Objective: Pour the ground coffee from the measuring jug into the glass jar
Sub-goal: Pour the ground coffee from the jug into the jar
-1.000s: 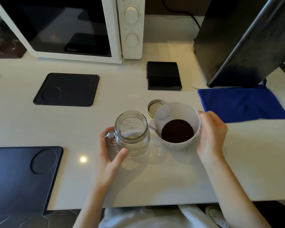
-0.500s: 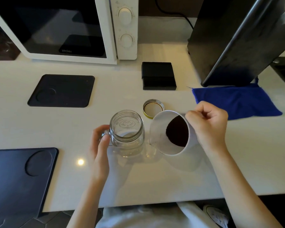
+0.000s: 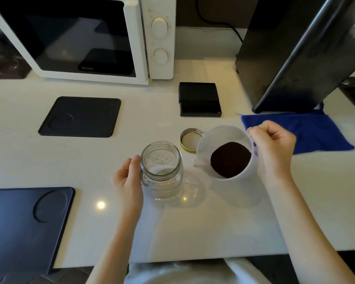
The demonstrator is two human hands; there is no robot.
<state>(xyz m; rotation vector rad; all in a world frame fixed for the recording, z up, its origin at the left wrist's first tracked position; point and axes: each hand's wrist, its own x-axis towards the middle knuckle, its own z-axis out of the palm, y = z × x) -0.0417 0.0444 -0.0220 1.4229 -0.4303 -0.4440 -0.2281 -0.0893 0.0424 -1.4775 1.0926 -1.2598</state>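
An empty clear glass jar (image 3: 162, 171) with a side handle stands upright on the white counter. My left hand (image 3: 128, 177) wraps around its left side at the handle. To the jar's right, my right hand (image 3: 273, 148) grips the handle of a white measuring jug (image 3: 223, 140), lifted off the counter and tilted towards me. Dark ground coffee (image 3: 230, 159) lies in the jug's bottom. The jug's spout points left, beside the jar's rim and apart from it. The jar's gold-rimmed lid (image 3: 190, 140) lies behind, between jar and jug.
A white microwave (image 3: 90, 37) and a tall black appliance (image 3: 295, 50) stand at the back. A small black box (image 3: 199, 102) sits behind the lid. A blue cloth (image 3: 316, 132) lies right, a black mat (image 3: 80, 116) far left, a dark tray (image 3: 27, 226) near left.
My right hand has lifted the jug off the counter and tilted it; since half a second ago the jug has moved slightly right and away from the jar. My left hand has shifted to the jar's handle side.
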